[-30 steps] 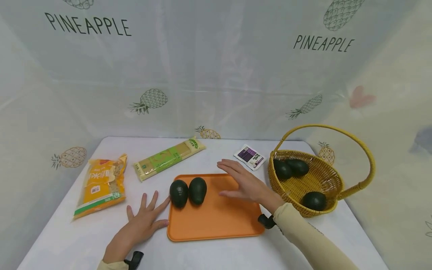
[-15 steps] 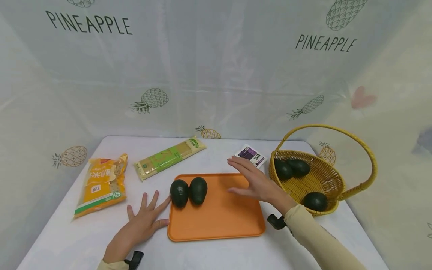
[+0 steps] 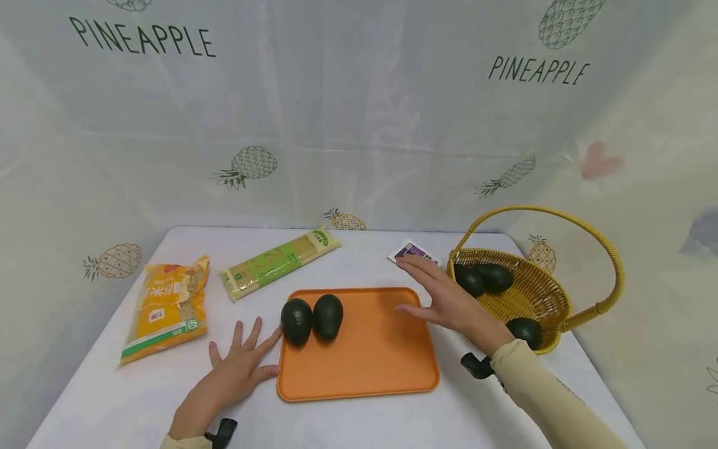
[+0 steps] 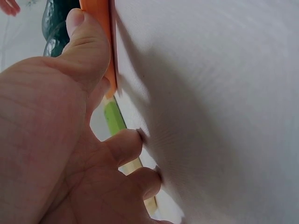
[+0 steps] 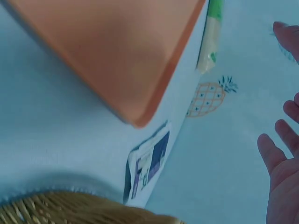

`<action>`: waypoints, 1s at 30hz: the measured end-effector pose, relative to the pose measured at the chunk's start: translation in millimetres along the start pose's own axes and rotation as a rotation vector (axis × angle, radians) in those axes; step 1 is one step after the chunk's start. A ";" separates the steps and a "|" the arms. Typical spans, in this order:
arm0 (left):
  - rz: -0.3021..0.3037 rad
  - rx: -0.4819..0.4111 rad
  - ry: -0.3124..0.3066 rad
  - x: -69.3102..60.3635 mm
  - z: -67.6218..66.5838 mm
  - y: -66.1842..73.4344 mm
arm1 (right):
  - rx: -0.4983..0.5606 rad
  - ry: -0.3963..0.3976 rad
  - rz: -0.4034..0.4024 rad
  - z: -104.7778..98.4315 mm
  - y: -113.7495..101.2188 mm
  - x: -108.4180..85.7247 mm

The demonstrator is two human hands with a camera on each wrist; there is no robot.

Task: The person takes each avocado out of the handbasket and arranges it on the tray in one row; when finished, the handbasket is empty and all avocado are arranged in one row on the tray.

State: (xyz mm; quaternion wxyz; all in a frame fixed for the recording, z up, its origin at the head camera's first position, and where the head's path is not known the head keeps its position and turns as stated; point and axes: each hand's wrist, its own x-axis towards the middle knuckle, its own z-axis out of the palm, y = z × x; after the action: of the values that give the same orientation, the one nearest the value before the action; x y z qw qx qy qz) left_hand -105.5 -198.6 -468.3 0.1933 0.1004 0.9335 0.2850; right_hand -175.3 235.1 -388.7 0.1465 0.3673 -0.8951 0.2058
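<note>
Two dark green avocados (image 3: 296,322) lie side by side at the left end of an orange tray (image 3: 370,368). My left hand (image 3: 232,373) has its fingers spread, its thumb and index finger touching the tray's left edge; the left wrist view shows the thumb against the orange rim. Over the right part of the tray and its right edge hovers my right hand (image 3: 449,302), empty, fingers extended and thumb apart. In the right wrist view this hand (image 5: 285,163) is above and away from the tray (image 5: 112,56).
A yellow wicker basket (image 3: 527,274) with a tall handle holds several avocados on the right. Behind the right hand lies a small white and purple packet (image 3: 414,249). A green-labelled long pack (image 3: 280,262) lies at the back, and an orange bag (image 3: 167,305) at left.
My right hand has moved right, from over the tray towards the basket, and now covers part of the small packet. The left hand and the two avocados on the tray have stayed put.
</note>
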 end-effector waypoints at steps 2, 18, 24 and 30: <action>0.001 0.001 0.002 0.1 0.7 0.0 | -0.014 -0.002 0.023 -3.9 2.8 -2.4; -0.005 0.012 -0.005 1.8 0.3 1.5 | -0.094 -0.020 0.154 -34.9 23.1 -21.3; -0.002 0.009 -0.007 2.3 0.0 1.5 | -0.118 0.013 0.167 -42.6 33.7 -32.1; -0.015 0.026 -0.015 3.9 -0.4 -1.9 | -0.142 0.050 0.146 -51.8 43.6 -38.8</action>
State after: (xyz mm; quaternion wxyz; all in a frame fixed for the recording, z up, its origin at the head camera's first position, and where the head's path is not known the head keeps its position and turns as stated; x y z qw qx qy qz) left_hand -109.3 -199.2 -470.3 0.2013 0.0979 0.9363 0.2707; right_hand -174.2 311.1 -370.9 0.1791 0.2846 -0.9279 0.1610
